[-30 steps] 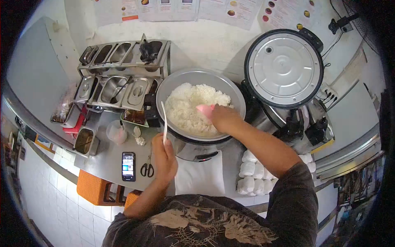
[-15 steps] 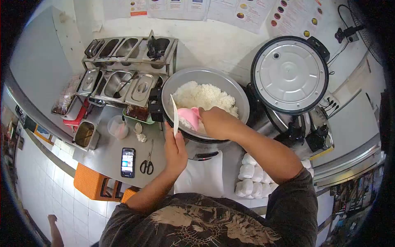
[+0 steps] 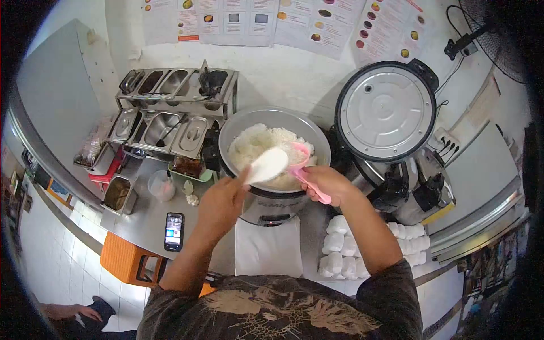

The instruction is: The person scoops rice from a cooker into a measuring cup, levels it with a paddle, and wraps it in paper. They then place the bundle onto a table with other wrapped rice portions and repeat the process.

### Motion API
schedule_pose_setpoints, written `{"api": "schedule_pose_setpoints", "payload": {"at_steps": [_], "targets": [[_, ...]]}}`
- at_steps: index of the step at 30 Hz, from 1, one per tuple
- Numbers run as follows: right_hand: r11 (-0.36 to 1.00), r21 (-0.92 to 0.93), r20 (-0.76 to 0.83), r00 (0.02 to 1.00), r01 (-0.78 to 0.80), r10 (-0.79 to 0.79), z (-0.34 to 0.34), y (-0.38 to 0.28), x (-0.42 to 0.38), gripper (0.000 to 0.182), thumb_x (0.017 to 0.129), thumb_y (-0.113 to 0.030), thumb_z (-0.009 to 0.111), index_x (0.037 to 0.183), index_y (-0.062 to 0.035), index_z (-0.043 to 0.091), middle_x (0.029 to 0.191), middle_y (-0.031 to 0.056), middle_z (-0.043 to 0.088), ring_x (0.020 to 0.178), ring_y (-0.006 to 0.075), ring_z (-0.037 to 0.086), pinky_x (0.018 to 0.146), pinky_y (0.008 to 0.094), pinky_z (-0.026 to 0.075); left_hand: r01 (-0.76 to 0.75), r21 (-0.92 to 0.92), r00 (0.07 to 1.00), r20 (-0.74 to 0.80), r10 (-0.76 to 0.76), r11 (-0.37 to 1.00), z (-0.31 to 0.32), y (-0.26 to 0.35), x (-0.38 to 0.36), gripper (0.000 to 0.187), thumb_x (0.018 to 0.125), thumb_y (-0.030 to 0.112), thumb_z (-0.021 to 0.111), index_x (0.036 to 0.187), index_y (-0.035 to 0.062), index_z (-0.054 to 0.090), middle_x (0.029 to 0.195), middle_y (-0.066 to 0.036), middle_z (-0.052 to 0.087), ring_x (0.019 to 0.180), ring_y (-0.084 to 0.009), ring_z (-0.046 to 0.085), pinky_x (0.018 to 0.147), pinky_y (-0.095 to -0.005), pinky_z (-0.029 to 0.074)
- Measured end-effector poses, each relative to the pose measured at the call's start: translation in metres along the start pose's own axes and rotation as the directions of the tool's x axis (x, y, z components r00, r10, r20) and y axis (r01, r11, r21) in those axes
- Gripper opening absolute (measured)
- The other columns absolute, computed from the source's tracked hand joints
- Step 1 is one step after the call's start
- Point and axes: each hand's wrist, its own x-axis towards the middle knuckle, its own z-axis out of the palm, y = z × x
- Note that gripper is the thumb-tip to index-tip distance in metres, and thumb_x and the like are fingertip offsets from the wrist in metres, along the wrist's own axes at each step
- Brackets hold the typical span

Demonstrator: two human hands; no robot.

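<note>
My left hand (image 3: 220,205) is closed around the handle of a white rice paddle (image 3: 269,165), whose blade is held over the front of the pot. In my right hand (image 3: 331,186) is the handle of a pink scoop (image 3: 300,161) with rice in its bowl. The paddle blade lies right beside the scoop's bowl. Below both, cooked white rice (image 3: 249,139) fills much of the grey pot (image 3: 324,141) of a rice cooker. A white sheet (image 3: 266,249) lies in front of the cooker.
The cooker's lid (image 3: 388,113) stands raised at the right. White wrapped bundles (image 3: 335,243) sit at front right. Steel food pans (image 3: 161,129), a plastic cup (image 3: 161,186) and a phone (image 3: 174,231) are on the left. Another person's hand (image 3: 88,313) shows at lower left.
The pink scoop has come up out of the rice with rice in it. The paddle has turned from edge-on to broad side and moved right, over the pot beside the scoop.
</note>
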Motion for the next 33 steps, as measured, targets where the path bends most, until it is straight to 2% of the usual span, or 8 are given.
{"api": "schedule_pose_setpoints", "payload": {"at_steps": [2, 3, 6, 19, 24, 25, 29, 33], "targets": [[0.995, 0.101, 0.012, 1.0, -0.001, 0.0, -0.011, 0.013, -0.009, 0.016, 0.101, -0.02, 0.056, 0.11, -0.0067, 0.061, 0.078, 0.0009, 0.056, 0.054, 0.0092, 0.051, 0.043, 0.0235, 0.039, 0.004, 0.127, 0.963, 0.268, -0.039, 0.992, -0.006, 0.029, 0.004, 0.039, 0.1, 0.022, 0.054, 0.137, 0.0126, 0.058, 0.1, -0.02, 0.068, 0.092, -0.038, 0.067, 0.077, -0.0476, 0.054], [0.995, 0.086, 0.013, 0.999, 0.039, -0.04, -0.013, 0.02, -0.014, 0.018, 0.101, -0.02, 0.056, 0.112, -0.006, 0.06, 0.077, 0.0005, 0.055, 0.054, 0.0092, 0.05, 0.044, 0.0241, 0.039, -0.07, 0.161, 0.968, 0.25, 0.028, 0.984, 0.003, 0.033, 0.006, 0.041, 0.099, 0.021, 0.053, 0.138, 0.0135, 0.056, 0.097, -0.018, 0.067, 0.089, -0.0382, 0.067, 0.076, -0.0479, 0.055], [0.998, -0.036, -0.09, 0.995, 0.042, -0.045, -0.012, 0.029, -0.024, 0.019, 0.101, -0.02, 0.056, 0.113, -0.0053, 0.06, 0.076, 0.0005, 0.054, 0.054, 0.0094, 0.05, 0.044, 0.0246, 0.04, -0.068, 0.282, 0.923, 0.382, -0.047, 0.957, 0.017, 0.058, 0.02, 0.047, 0.098, 0.02, 0.053, 0.144, 0.0182, 0.05, 0.096, -0.019, 0.066, 0.087, -0.0404, 0.066, 0.078, -0.0492, 0.053], [0.963, -0.196, -0.148, 0.965, 0.184, -0.215, -0.017, 0.046, -0.018, 0.022, 0.105, -0.023, 0.051, 0.099, -0.0035, 0.057, 0.069, -0.0002, 0.049, 0.048, 0.0087, 0.045, 0.042, 0.0262, 0.037, -0.317, 0.196, 0.874, 0.44, 0.205, 0.928, 0.073, 0.044, 0.092, 0.036, 0.1, 0.022, 0.048, 0.132, 0.0113, 0.061, 0.102, -0.025, 0.069, 0.094, -0.0413, 0.067, 0.083, -0.0533, 0.051], [0.977, -0.067, -0.057, 0.977, 0.202, -0.206, -0.026, 0.049, -0.011, 0.024, 0.105, -0.025, 0.051, 0.1, -0.0023, 0.06, 0.069, 0.0006, 0.049, 0.048, 0.0092, 0.046, 0.041, 0.0273, 0.037, -0.407, 0.092, 0.799, 0.519, 0.305, 0.909, 0.048, 0.02, 0.109, 0.036, 0.099, 0.022, 0.047, 0.131, 0.0113, 0.061, 0.105, -0.024, 0.069, 0.099, -0.0428, 0.066, 0.088, -0.0525, 0.05], [0.978, -0.021, -0.037, 0.977, 0.207, -0.208, -0.025, 0.048, -0.014, 0.025, 0.105, -0.025, 0.051, 0.1, -0.0021, 0.06, 0.069, 0.0007, 0.049, 0.047, 0.0093, 0.047, 0.04, 0.0274, 0.037, -0.346, 0.095, 0.776, 0.588, 0.228, 0.933, 0.029, 0.04, 0.101, 0.037, 0.1, 0.023, 0.047, 0.131, 0.0123, 0.062, 0.105, -0.024, 0.069, 0.101, -0.0422, 0.066, 0.09, -0.0516, 0.05], [0.963, -0.194, -0.091, 0.974, 0.189, -0.209, -0.025, 0.046, -0.004, 0.023, 0.105, -0.021, 0.048, 0.106, -0.0024, 0.061, 0.069, 0.0, 0.051, 0.048, 0.0088, 0.045, 0.041, 0.0258, 0.037, -0.285, 0.27, 0.836, 0.539, 0.101, 0.92, 0.052, 0.06, 0.087, 0.036, 0.099, 0.023, 0.05, 0.13, 0.0128, 0.063, 0.104, -0.024, 0.069, 0.098, -0.0416, 0.067, 0.088, -0.0514, 0.05], [0.964, -0.206, -0.089, 0.978, 0.167, -0.188, -0.02, 0.037, -0.017, 0.024, 0.105, -0.021, 0.047, 0.106, -0.0019, 0.061, 0.069, 0.0003, 0.051, 0.049, 0.0092, 0.044, 0.041, 0.0264, 0.038, -0.341, 0.256, 0.865, 0.463, 0.195, 0.904, 0.072, 0.046, 0.097, 0.038, 0.094, 0.018, 0.051, 0.129, 0.0123, 0.064, 0.101, -0.023, 0.07, 0.094, -0.0405, 0.068, 0.084, -0.051, 0.052]]}}
